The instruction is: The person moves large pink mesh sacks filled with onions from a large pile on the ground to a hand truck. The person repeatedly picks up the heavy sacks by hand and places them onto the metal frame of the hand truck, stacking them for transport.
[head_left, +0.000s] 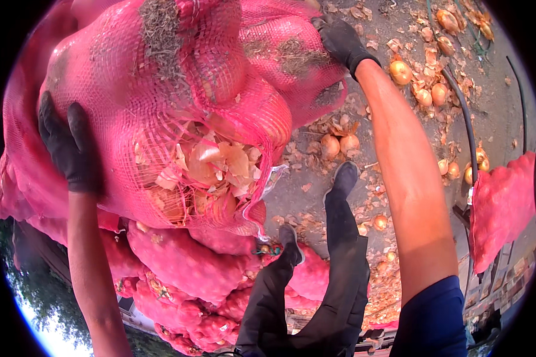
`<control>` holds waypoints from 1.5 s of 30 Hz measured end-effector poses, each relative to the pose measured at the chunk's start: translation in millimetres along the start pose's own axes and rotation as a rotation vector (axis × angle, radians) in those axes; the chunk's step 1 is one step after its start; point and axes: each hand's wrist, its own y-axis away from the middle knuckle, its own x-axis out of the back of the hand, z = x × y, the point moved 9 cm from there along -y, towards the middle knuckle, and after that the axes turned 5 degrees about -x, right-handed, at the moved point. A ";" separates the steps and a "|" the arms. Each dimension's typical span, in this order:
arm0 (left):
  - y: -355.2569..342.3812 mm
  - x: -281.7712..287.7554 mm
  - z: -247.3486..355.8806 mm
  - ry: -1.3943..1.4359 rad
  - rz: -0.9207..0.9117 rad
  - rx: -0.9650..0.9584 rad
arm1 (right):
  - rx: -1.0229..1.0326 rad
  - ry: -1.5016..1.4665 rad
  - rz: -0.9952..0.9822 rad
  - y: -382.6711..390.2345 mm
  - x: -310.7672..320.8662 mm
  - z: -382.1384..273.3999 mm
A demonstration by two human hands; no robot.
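Observation:
A large pink mesh sack of onions (110, 77) fills the upper left, with papery onion skins (220, 163) bulging through its torn-looking, stretched front. Against its left side lies my left hand (71, 143) in a black glove, fingers stretched out along the mesh. My right hand (342, 44), also gloved in black, has its fingers bent over the right edge of a second pink mesh sack (307, 65) behind the first. Its fingertips are partly hidden there. Dry straw-like bits cling to both sacks.
More filled pink sacks (184, 265) are piled below left. Loose onions (401, 72) and skins lie scattered over the dirt ground (411, 18). At the right, a pink sack (503, 208) stands by a dark curved bar (463, 107). My shoes (344, 178) are among the skins.

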 end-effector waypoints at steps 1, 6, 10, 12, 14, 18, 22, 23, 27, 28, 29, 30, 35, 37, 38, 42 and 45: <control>-0.1 -3.0 -3.6 -0.010 0.018 -0.009 | 0.076 0.065 0.040 6.5 2.4 3.9; 3.4 -11.4 -23.1 -0.042 0.041 -0.070 | 0.046 -0.127 0.087 81.4 25.3 -19.3; -3.1 -18.5 -36.6 -0.053 0.052 -0.077 | 0.108 -0.120 0.192 138.0 33.7 -23.2; -6.8 -32.7 -37.9 -0.108 0.046 -0.227 | 0.094 -0.088 0.236 171.9 38.6 -24.7; -5.4 -17.5 -46.2 -0.283 0.082 -0.360 | 0.045 -0.077 0.262 204.5 34.7 -48.5; -12.2 -21.5 -13.0 -0.688 0.279 -0.621 | 0.019 -0.203 0.375 272.6 36.0 -61.8; -28.8 -7.1 -0.7 -0.368 -0.156 -0.365 | -0.011 -0.221 0.482 351.4 29.5 -80.8; -26.0 -2.9 2.7 -0.283 -0.216 -0.325 | -0.006 -0.202 0.514 363.9 27.4 -84.6; -15.8 13.6 -0.5 -0.142 -0.104 -0.339 | -0.087 -0.225 0.472 358.5 19.1 -78.2; -15.0 16.1 -3.4 -0.165 0.019 -0.386 | -0.058 -0.211 0.498 342.4 17.9 -72.5; -14.6 13.0 -8.3 -0.176 0.060 -0.435 | -0.038 -0.195 0.520 332.5 18.2 -64.8; -15.7 11.3 -17.4 -0.192 0.098 -0.482 | -0.054 -0.201 0.485 315.9 15.7 -54.5; 42.6 77.8 -15.8 0.474 0.373 -0.175 | -0.099 -0.153 0.351 277.3 5.8 -7.6; 114.1 80.7 18.9 0.447 0.128 -0.173 | -0.192 -0.119 0.348 272.6 1.4 5.0; 144.0 74.0 37.6 0.298 -0.080 -0.175 | -0.224 -0.101 0.346 264.3 1.0 8.7; 155.7 57.2 48.6 0.170 0.022 -0.212 | -0.197 -0.189 0.294 241.4 -6.5 3.7; 142.0 56.6 46.2 0.132 0.078 -0.218 | -0.241 -0.102 0.283 227.8 -3.5 12.1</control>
